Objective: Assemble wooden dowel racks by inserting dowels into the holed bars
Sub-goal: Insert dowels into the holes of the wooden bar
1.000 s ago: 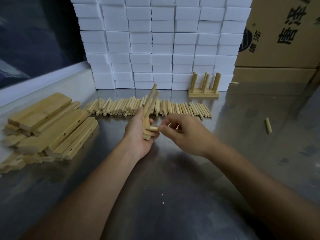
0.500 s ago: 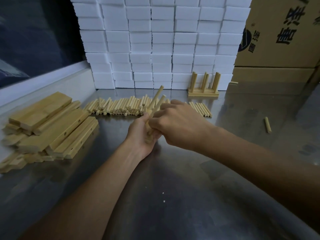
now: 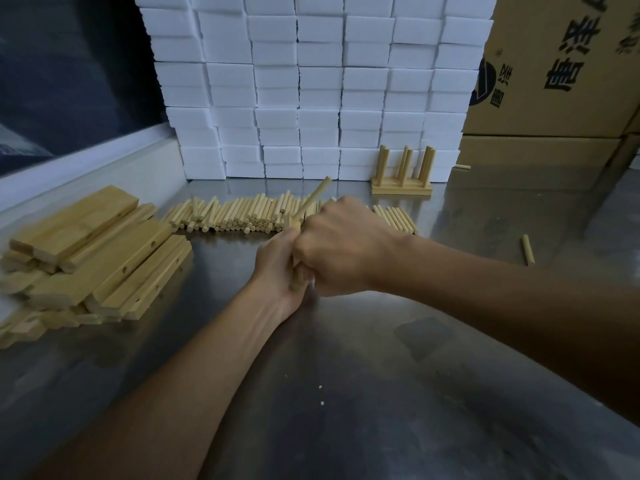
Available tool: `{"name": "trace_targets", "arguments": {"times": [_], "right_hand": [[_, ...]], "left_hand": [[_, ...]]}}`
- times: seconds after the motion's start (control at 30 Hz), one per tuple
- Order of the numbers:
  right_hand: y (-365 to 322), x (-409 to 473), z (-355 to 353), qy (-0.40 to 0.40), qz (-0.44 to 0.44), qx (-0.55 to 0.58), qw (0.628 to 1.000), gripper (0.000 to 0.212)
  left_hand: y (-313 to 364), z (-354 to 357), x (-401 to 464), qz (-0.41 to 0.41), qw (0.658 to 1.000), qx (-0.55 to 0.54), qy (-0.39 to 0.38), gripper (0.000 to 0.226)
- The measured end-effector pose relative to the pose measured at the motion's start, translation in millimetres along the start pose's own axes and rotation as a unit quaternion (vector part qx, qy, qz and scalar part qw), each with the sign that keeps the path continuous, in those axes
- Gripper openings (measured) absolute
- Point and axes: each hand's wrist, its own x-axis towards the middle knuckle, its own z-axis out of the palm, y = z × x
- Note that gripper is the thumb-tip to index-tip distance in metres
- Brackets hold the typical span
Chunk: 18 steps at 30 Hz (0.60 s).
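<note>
**Both hands closed on a half-built rack**

Your left hand (image 3: 280,268) grips the holed bar (image 3: 296,271) from below, fingers curled round it, over the bare steel table (image 3: 346,393). Your right hand (image 3: 341,245) is a closed fist pressed against it from the right, covering most of the bar; what its fingers pinch is hidden. One dowel (image 3: 313,199) sticks up from the bar, tilted away to the right. On the near left lies the pile of holed bars (image 3: 100,258). Just behind your hands runs the row of loose dowels (image 3: 235,216). A stray dowel (image 3: 528,250) lies right. Farther back, a finished rack (image 3: 401,187) stands upright before the wall of white blocks (image 3: 311,81), cardboard boxes (image 3: 561,64) at far right.
</note>
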Motion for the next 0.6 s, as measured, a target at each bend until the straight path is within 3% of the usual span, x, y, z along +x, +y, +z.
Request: {"name": "trace_targets", "arguments": {"times": [0.27, 0.37, 0.43, 0.6], "right_hand": [[5, -2, 26, -0.024, 0.157, 0.235, 0.959, 0.033], [1, -5, 22, 0.025, 0.071, 0.078, 0.994, 0.013], [-2, -10, 24, 0.046, 0.034, 0.001, 0.998, 0.007], [-1, -9, 26, 0.039, 0.096, 0.07, 0.992, 0.017]], "left_hand": [[-3, 2, 5, 0.021, 0.999, 0.021, 0.012, 0.019], [-2, 2, 7, 0.006, 1.0, -0.008, 0.001, 0.026], [-3, 3, 7, -0.002, 0.999, -0.032, -0.009, 0.033], [-5, 7, 8, 0.007, 1.0, -0.008, 0.017, 0.029]]}}
